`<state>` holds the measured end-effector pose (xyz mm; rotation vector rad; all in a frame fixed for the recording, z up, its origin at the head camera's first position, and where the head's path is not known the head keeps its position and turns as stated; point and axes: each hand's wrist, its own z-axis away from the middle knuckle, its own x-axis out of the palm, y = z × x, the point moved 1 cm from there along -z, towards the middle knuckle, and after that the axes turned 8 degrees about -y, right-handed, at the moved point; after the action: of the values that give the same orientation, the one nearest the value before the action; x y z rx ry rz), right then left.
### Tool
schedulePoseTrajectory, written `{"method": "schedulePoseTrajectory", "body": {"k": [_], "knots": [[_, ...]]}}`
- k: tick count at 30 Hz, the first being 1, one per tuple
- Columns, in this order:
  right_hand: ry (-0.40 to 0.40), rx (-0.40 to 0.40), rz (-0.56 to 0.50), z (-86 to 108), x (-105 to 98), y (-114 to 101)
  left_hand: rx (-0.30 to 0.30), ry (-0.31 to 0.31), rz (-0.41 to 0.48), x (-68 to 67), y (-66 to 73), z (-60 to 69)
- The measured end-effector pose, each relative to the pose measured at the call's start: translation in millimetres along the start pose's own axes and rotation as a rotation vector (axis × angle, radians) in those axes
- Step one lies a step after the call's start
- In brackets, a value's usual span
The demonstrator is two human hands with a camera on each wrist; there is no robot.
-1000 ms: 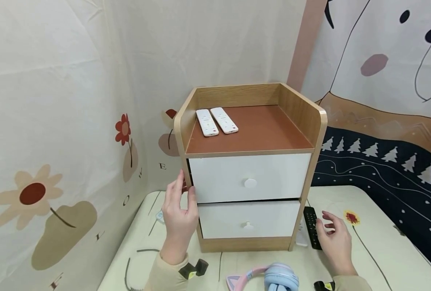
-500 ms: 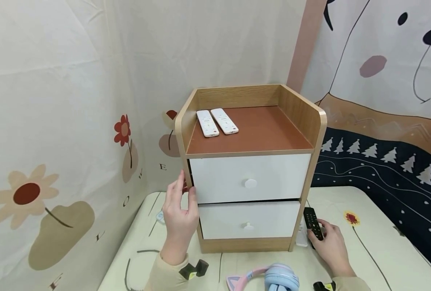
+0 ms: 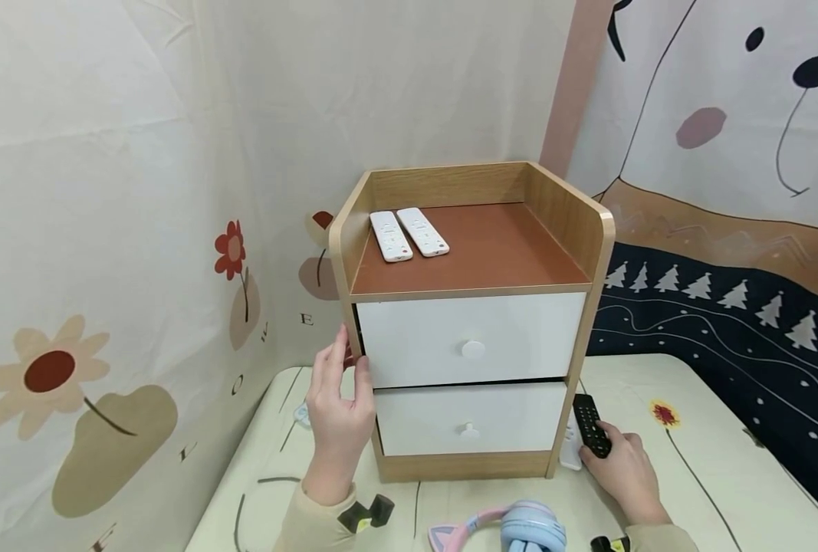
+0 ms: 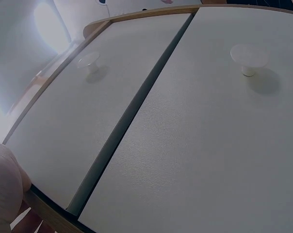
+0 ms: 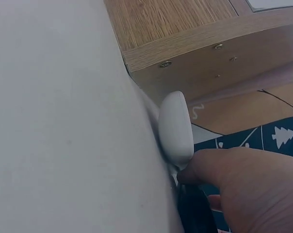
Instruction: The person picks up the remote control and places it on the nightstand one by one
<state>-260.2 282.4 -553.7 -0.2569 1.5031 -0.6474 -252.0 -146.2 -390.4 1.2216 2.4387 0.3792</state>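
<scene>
My right hand (image 3: pixel 625 471) pinches a black remote control (image 3: pixel 589 422) between thumb and fingers, to the right of the small wooden cabinet (image 3: pixel 467 466). Beside that remote lies a white remote (image 3: pixel 570 448), partly behind the cabinet's corner; its rounded end (image 5: pixel 176 128) shows in the right wrist view. Against the cabinet's left side, my left hand (image 3: pixel 340 418) rests with fairly straight fingers, the thumb by the front edge. Two white remotes, a left one (image 3: pixel 391 236) and a right one (image 3: pixel 423 232), lie on the brown top shelf. Both white drawers, upper (image 3: pixel 422 337) and lower (image 3: pixel 422 422), are pushed in.
Pink and blue cat-ear headphones (image 3: pixel 533 525) lie in front of the cabinet. A small light-blue item (image 3: pixel 302 415) sits behind my left hand, partly hidden. Printed fabric (image 3: pixel 174 230) hangs close at the left and back. A pale sheet (image 3: pixel 657 491) covers the surface.
My right hand has moved from beside the black remote onto it and now holds it. The left hand stays against the cabinet. The head view has shifted slightly.
</scene>
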Motion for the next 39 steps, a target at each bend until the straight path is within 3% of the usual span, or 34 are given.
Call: {"method": "schedulePoseTrajectory", "body": {"k": [12, 18, 39], "knots": [[0.188, 0.063, -0.14, 0.5, 1, -1, 0.001, 0.003, 0.017, 0.4, 0.3, -0.7], [0.258, 0.053, -0.161, 1.8, 0, -2, 0.009, 0.004, 0.017, 0.2, 1.9, -2.1], [0.33, 0.009, -0.22, 14.5, -25, -14, 0.008, 0.01, 0.013, -0.5, 1.3, -0.1]]}}
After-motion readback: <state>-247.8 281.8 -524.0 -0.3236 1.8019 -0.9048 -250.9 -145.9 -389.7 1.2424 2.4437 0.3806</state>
